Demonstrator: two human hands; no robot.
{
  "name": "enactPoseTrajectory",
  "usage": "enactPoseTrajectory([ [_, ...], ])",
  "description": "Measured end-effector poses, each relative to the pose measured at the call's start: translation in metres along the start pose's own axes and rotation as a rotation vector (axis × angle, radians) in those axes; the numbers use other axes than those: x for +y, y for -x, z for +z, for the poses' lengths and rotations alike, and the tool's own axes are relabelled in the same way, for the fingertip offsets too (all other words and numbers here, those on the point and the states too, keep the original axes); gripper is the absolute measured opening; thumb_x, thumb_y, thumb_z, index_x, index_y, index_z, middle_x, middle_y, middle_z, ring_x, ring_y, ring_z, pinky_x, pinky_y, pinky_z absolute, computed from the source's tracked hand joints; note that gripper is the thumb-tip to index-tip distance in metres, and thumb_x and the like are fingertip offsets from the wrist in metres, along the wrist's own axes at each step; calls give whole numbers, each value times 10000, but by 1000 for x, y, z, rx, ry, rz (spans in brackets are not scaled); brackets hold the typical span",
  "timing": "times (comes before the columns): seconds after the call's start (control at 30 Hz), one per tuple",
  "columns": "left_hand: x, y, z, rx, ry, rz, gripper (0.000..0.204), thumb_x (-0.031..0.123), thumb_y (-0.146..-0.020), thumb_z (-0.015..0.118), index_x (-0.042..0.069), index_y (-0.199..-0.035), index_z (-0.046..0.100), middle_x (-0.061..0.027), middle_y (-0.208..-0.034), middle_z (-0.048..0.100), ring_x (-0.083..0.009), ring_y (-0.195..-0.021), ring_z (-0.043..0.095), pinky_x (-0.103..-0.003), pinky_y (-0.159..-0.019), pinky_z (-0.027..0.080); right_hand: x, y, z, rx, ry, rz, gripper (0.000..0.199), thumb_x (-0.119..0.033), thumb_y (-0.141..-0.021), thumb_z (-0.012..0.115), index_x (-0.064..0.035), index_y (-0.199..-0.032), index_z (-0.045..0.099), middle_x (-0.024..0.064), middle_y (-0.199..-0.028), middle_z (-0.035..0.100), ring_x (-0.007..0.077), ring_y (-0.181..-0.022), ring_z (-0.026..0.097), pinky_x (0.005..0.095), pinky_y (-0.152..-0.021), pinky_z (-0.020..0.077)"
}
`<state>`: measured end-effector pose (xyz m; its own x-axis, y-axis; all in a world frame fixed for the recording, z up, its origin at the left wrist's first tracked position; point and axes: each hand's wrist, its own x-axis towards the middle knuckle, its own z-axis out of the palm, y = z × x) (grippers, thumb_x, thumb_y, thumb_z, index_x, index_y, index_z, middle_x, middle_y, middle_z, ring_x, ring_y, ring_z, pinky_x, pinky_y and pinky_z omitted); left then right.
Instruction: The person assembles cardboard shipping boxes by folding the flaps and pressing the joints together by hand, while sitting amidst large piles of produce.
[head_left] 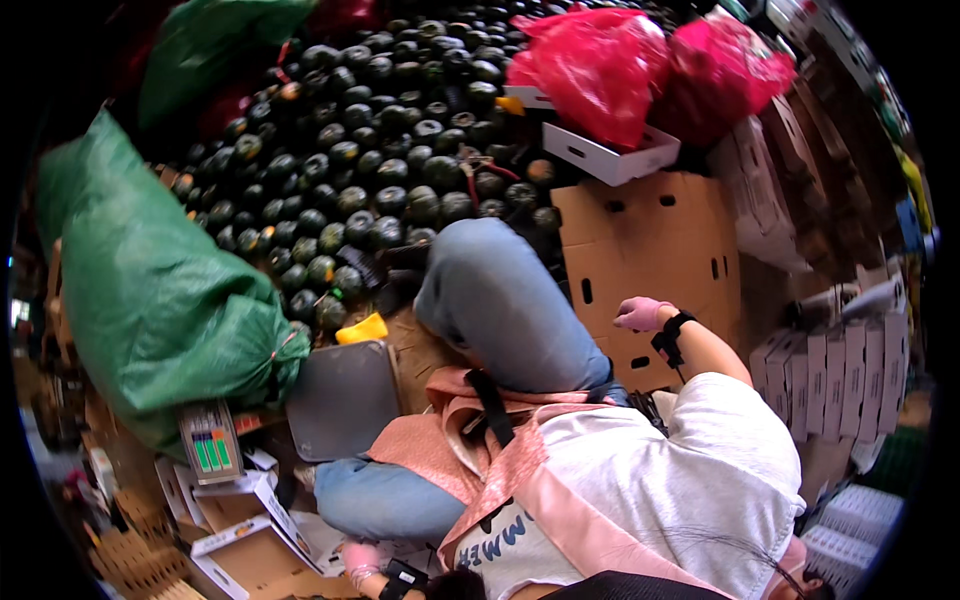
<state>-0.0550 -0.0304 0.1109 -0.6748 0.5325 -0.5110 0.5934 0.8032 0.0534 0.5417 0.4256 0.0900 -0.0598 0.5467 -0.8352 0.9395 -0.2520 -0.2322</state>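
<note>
My right hand [642, 313], in a pink glove with a black strap at the wrist, is over a brown cardboard sheet [640, 240] with slots cut in it. Its fingers are curled in, and nothing shows in them. Low in the view, my left hand [362, 558], also pink-gloved, is beside my leg, close to an open white cardboard box [262, 560]. The leg and the view's edge partly cover that hand, so its fingers cannot be made out. Between my legs and a green sack lies the grey platform of a scale [343, 400], with its display unit [211, 441] alongside.
A heap of dark green squashes [380, 150] spreads ahead. At the left stands a big tied green sack [150, 280]. Pink plastic bags [600, 75] rest on a white tray [610, 152] at the far right. Several folded white boxes [835, 375] are stacked on the right.
</note>
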Motion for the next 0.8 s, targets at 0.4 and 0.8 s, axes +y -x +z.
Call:
enactPoseTrajectory([
  [0.4,132,-34,-133,86,-227,75,609,399,-824,709,41,-1300,582,-235,-1182,642,-379,-1066,614,-454,-1005,436,181,-72,104,178,-1608,341,403,-323,-965,494,-75,-1280,533,161,-1209,551,359,-1004,614,513,-813,516],
  [0.8,284,-28,-153,270,-198,562,495,125,-841,624,64,-1322,523,-206,-1247,560,-384,-1147,529,-448,-992,414,64,-142,82,649,-675,-193,367,-249,-801,662,-76,-1125,656,174,-1111,686,343,-1051,649,399,-930,516],
])
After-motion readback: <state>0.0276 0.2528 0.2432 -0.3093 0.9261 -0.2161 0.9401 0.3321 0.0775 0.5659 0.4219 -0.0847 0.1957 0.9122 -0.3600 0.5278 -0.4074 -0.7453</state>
